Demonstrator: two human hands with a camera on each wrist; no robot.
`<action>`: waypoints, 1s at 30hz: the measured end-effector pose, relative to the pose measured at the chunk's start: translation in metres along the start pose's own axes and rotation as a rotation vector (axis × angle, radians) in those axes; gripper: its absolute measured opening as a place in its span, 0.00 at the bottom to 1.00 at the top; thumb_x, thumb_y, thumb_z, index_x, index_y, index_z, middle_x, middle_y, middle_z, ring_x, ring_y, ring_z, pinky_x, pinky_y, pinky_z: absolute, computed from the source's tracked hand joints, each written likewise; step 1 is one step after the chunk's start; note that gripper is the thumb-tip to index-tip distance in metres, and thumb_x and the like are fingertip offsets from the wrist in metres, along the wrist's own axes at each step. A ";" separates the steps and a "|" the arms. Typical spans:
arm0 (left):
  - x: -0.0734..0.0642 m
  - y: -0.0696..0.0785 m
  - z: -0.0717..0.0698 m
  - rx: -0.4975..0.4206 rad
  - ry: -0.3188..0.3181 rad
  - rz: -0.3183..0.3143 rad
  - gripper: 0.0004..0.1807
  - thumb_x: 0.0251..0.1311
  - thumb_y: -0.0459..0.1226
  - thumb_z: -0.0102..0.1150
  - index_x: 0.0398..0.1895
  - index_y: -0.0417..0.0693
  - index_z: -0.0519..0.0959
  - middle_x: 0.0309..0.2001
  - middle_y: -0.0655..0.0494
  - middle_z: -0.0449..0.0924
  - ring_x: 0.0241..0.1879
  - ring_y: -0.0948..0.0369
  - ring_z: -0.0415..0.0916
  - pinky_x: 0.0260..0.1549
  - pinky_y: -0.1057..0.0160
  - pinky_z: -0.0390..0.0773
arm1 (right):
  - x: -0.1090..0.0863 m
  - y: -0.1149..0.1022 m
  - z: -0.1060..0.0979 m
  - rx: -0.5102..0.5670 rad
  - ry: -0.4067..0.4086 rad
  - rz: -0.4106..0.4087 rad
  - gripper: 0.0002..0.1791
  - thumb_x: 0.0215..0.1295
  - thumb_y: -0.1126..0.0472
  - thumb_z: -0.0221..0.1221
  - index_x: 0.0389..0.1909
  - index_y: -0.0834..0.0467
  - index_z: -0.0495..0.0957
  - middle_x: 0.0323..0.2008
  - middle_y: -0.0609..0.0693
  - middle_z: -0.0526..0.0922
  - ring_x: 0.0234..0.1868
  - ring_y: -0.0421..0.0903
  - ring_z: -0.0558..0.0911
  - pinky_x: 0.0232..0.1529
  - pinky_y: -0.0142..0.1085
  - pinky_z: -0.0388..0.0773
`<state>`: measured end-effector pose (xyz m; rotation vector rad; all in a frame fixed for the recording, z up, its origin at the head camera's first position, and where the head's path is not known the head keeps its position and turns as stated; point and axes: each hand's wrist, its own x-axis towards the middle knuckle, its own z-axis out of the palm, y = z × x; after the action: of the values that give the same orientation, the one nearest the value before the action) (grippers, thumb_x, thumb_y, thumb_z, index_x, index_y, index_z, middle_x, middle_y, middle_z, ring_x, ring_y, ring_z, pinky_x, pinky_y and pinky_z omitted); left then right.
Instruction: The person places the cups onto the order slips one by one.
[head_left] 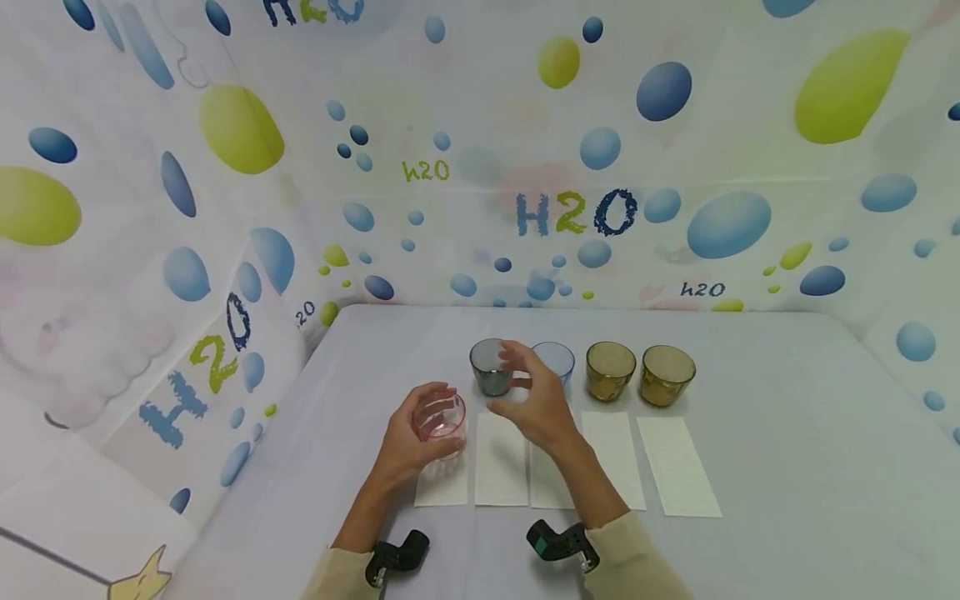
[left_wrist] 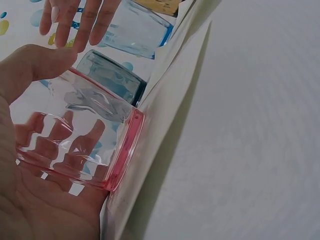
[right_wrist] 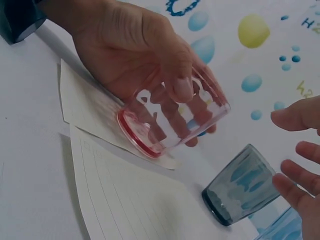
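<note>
And there across the back hangs a white printed backdrop, H2O lettering dead centre, a big blue oval to its right, a lime oval above, white tabletop below, yellow star shape lower left!

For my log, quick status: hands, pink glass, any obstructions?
Left hand holding pink glass. Right hand open, near gray glass. No obstruction seen around pink glass.
</note>
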<state>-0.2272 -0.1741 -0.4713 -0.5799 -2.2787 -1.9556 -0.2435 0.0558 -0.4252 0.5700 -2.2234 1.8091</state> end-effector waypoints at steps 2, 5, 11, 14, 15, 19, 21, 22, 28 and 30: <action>0.002 0.000 0.000 0.000 0.000 -0.001 0.44 0.45 0.26 0.77 0.68 0.42 0.68 0.64 0.40 0.75 0.63 0.42 0.73 0.62 0.47 0.74 | 0.001 -0.001 0.000 -0.013 0.026 -0.005 0.45 0.51 0.74 0.72 0.72 0.57 0.67 0.65 0.60 0.76 0.64 0.59 0.76 0.61 0.55 0.76; 0.002 0.000 0.000 0.017 0.009 -0.011 0.43 0.44 0.26 0.77 0.68 0.44 0.69 0.62 0.42 0.77 0.62 0.42 0.75 0.60 0.47 0.76 | 0.002 -0.007 0.002 -0.023 0.054 -0.007 0.45 0.51 0.74 0.72 0.72 0.57 0.67 0.66 0.61 0.75 0.67 0.58 0.73 0.65 0.54 0.72; 0.002 0.000 -0.001 -0.005 0.015 -0.039 0.43 0.44 0.25 0.75 0.68 0.43 0.68 0.59 0.41 0.77 0.60 0.42 0.76 0.60 0.51 0.77 | 0.006 0.001 0.009 -0.061 0.080 -0.006 0.45 0.53 0.70 0.73 0.73 0.53 0.65 0.71 0.54 0.71 0.74 0.48 0.67 0.73 0.47 0.63; 0.002 -0.001 -0.001 -0.034 0.014 -0.047 0.44 0.44 0.24 0.74 0.68 0.42 0.67 0.59 0.40 0.77 0.60 0.42 0.76 0.60 0.54 0.78 | 0.007 0.002 0.012 -0.069 0.073 0.032 0.48 0.54 0.67 0.73 0.75 0.52 0.61 0.74 0.50 0.66 0.76 0.47 0.62 0.75 0.42 0.59; 0.002 -0.001 -0.001 -0.040 0.013 -0.050 0.44 0.43 0.24 0.74 0.68 0.42 0.67 0.59 0.40 0.77 0.60 0.42 0.76 0.59 0.54 0.78 | 0.007 0.003 0.013 -0.068 0.070 0.043 0.49 0.54 0.66 0.73 0.76 0.52 0.59 0.75 0.49 0.64 0.77 0.46 0.61 0.76 0.41 0.58; 0.003 -0.002 -0.001 -0.062 0.006 -0.043 0.45 0.43 0.23 0.73 0.69 0.37 0.65 0.59 0.38 0.76 0.60 0.40 0.75 0.60 0.53 0.77 | 0.009 0.005 0.016 -0.055 0.055 0.065 0.54 0.54 0.64 0.73 0.79 0.55 0.52 0.78 0.49 0.58 0.79 0.44 0.56 0.76 0.41 0.55; 0.003 -0.002 -0.001 -0.070 0.000 -0.044 0.45 0.44 0.23 0.72 0.69 0.36 0.64 0.59 0.37 0.76 0.60 0.40 0.75 0.60 0.53 0.77 | 0.009 0.007 0.017 -0.059 0.048 0.073 0.56 0.55 0.62 0.73 0.80 0.55 0.49 0.79 0.48 0.55 0.79 0.44 0.54 0.77 0.41 0.55; 0.003 -0.002 -0.001 -0.075 -0.001 -0.046 0.45 0.43 0.22 0.72 0.69 0.36 0.64 0.59 0.37 0.76 0.60 0.40 0.75 0.60 0.53 0.77 | 0.009 0.008 0.018 -0.060 0.043 0.077 0.56 0.55 0.61 0.73 0.80 0.54 0.48 0.79 0.48 0.54 0.79 0.44 0.54 0.77 0.42 0.54; 0.002 0.000 0.001 -0.105 -0.007 -0.058 0.44 0.42 0.22 0.71 0.68 0.38 0.64 0.59 0.36 0.76 0.59 0.40 0.75 0.59 0.58 0.78 | 0.009 0.013 0.019 -0.070 0.012 0.110 0.58 0.57 0.55 0.72 0.81 0.50 0.44 0.81 0.48 0.50 0.80 0.49 0.51 0.77 0.52 0.52; 0.002 -0.001 0.003 -0.114 -0.013 -0.056 0.45 0.42 0.21 0.70 0.68 0.38 0.63 0.60 0.36 0.75 0.59 0.40 0.75 0.59 0.58 0.78 | 0.008 0.014 0.019 -0.069 0.008 0.117 0.58 0.58 0.54 0.72 0.81 0.48 0.44 0.81 0.49 0.50 0.80 0.51 0.51 0.77 0.55 0.51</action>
<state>-0.2289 -0.1712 -0.4717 -0.5462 -2.2257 -2.1245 -0.2556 0.0386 -0.4387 0.4276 -2.3483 1.7770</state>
